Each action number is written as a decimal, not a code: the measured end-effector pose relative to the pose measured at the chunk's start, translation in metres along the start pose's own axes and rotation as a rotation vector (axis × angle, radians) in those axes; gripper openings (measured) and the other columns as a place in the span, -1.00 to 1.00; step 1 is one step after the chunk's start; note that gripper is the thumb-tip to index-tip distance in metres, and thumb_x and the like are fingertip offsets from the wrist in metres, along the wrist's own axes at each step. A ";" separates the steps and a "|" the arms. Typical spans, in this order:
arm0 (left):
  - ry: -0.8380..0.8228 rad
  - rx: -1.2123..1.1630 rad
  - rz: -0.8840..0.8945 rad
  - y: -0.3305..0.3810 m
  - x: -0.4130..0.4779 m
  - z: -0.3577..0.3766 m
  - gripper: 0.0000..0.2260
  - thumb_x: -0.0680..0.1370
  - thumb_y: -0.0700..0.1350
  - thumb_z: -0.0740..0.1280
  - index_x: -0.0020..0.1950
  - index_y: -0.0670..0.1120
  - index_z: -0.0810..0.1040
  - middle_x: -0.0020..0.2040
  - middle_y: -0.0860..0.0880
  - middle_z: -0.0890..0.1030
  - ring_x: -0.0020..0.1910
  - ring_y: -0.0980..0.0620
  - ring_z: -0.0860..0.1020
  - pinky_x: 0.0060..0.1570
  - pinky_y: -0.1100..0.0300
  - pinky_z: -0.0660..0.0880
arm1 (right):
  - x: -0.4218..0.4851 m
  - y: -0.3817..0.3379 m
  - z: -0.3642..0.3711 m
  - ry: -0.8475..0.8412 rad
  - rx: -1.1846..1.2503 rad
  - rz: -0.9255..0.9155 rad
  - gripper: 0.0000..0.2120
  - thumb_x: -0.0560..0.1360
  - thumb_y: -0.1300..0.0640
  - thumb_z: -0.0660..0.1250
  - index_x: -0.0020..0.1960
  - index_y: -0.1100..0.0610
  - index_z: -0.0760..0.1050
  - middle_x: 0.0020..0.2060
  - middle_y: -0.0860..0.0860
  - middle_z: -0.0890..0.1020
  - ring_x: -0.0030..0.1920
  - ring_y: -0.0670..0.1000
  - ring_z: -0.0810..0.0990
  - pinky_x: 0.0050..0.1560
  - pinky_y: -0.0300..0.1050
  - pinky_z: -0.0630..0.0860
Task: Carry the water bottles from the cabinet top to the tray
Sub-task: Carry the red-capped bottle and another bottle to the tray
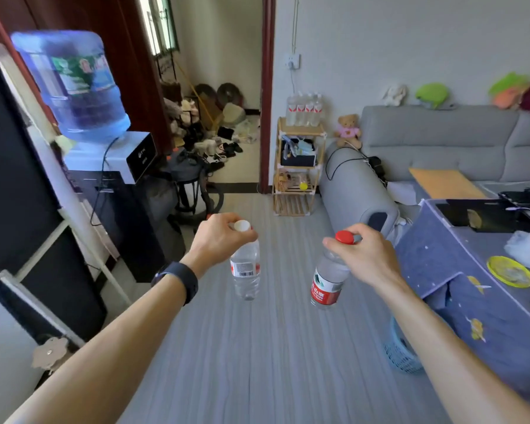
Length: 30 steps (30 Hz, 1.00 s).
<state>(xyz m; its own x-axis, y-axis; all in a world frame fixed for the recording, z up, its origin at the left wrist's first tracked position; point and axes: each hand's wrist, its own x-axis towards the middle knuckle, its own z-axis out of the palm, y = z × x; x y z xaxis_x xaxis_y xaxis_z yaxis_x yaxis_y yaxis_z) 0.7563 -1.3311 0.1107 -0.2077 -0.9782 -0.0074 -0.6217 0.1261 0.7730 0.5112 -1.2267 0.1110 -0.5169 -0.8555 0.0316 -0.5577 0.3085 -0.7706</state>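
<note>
The blue translucent water-dispenser jug (74, 84) is motion-blurred, its label unreadable. Fingers of the left hand (219, 240) hide the neck of the clear white-capped plastic bottle (246, 270). The right hand (364, 255) covers the shoulder of the clear red-capped, red-labelled bottle (328, 283) (label print too small to read). The grey fabric sofa (441, 142) is cut off at the right edge.

To my left a blue water jug (74, 84) sits upside down on its dispenser (117, 156). Ahead, a wooden shelf rack (299, 166) stands beside the doorway, a teddy bear (348, 130) perched just right of it on the grey sofa (441, 139). A yellow plate (510, 271) lies on the blue-clothed surface (459, 264).
</note>
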 end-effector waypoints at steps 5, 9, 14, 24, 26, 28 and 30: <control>-0.039 0.002 0.066 0.021 0.097 0.005 -0.83 0.43 0.05 0.48 -0.04 0.03 0.62 -0.18 0.09 0.62 -0.19 0.15 0.57 -0.32 0.31 0.42 | 0.087 -0.022 0.014 0.066 0.012 0.030 -0.72 0.38 -0.18 0.48 -0.07 -0.04 0.54 -0.24 -0.24 0.56 -0.10 -0.01 0.55 -0.18 -0.12 0.38; -0.063 0.005 0.038 0.023 0.176 0.011 -0.84 0.42 0.07 0.48 -0.08 0.05 0.64 -0.19 0.07 0.63 -0.19 0.12 0.58 -0.32 0.28 0.42 | 0.163 -0.031 0.035 0.126 0.016 0.051 -0.70 0.36 -0.20 0.48 -0.10 -0.02 0.54 -0.26 -0.21 0.57 -0.06 0.03 0.57 -0.06 -0.08 0.48; -0.095 0.013 0.031 0.029 0.280 0.023 -0.84 0.42 0.08 0.49 -0.11 0.02 0.67 -0.20 0.06 0.64 -0.19 0.12 0.57 -0.32 0.29 0.40 | 0.263 -0.032 0.059 0.103 0.000 0.064 -0.73 0.35 -0.18 0.47 -0.21 -0.05 0.46 -0.24 -0.13 0.62 -0.09 0.05 0.56 -0.14 -0.09 0.42; -0.027 0.020 0.025 0.057 0.494 0.036 -0.86 0.41 0.07 0.49 -0.09 0.08 0.65 -0.16 0.09 0.66 -0.13 0.12 0.60 -0.26 0.24 0.50 | 0.480 -0.060 0.093 0.013 -0.024 0.003 -0.73 0.36 -0.17 0.47 -0.15 -0.05 0.46 -0.24 -0.12 0.62 -0.14 0.03 0.57 -0.28 -0.13 0.37; -0.006 0.008 0.008 0.060 0.540 0.041 -0.85 0.41 0.07 0.49 -0.09 0.06 0.65 -0.15 0.06 0.66 -0.12 0.09 0.59 -0.19 0.17 0.56 | 0.522 -0.065 0.099 0.016 -0.016 0.001 -0.76 0.38 -0.16 0.46 -0.14 -0.06 0.47 -0.24 -0.13 0.62 -0.14 0.01 0.58 -0.28 -0.14 0.38; -0.010 -0.002 -0.009 0.061 0.587 0.051 -0.85 0.41 0.05 0.49 -0.11 0.03 0.65 -0.17 0.06 0.65 -0.14 0.07 0.59 -0.20 0.17 0.56 | 0.565 -0.068 0.107 0.029 -0.023 0.002 -0.77 0.38 -0.15 0.46 -0.15 -0.05 0.49 -0.27 -0.16 0.60 -0.15 -0.02 0.57 -0.29 -0.17 0.38; -0.040 0.001 0.001 0.062 0.634 0.061 -0.86 0.41 0.04 0.49 -0.11 0.02 0.65 -0.21 0.08 0.62 -0.19 0.10 0.57 -0.30 0.25 0.47 | 0.607 -0.071 0.118 0.037 -0.036 0.004 -0.78 0.38 -0.13 0.46 -0.19 -0.04 0.49 -0.35 -0.20 0.59 -0.21 -0.08 0.56 -0.32 -0.19 0.35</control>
<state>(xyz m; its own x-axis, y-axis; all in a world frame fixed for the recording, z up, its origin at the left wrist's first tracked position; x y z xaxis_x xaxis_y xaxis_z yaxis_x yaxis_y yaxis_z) 0.5401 -1.9329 0.1153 -0.2379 -0.9707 -0.0322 -0.6222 0.1269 0.7725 0.3133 -1.8171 0.1094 -0.5427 -0.8383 0.0524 -0.5784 0.3277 -0.7471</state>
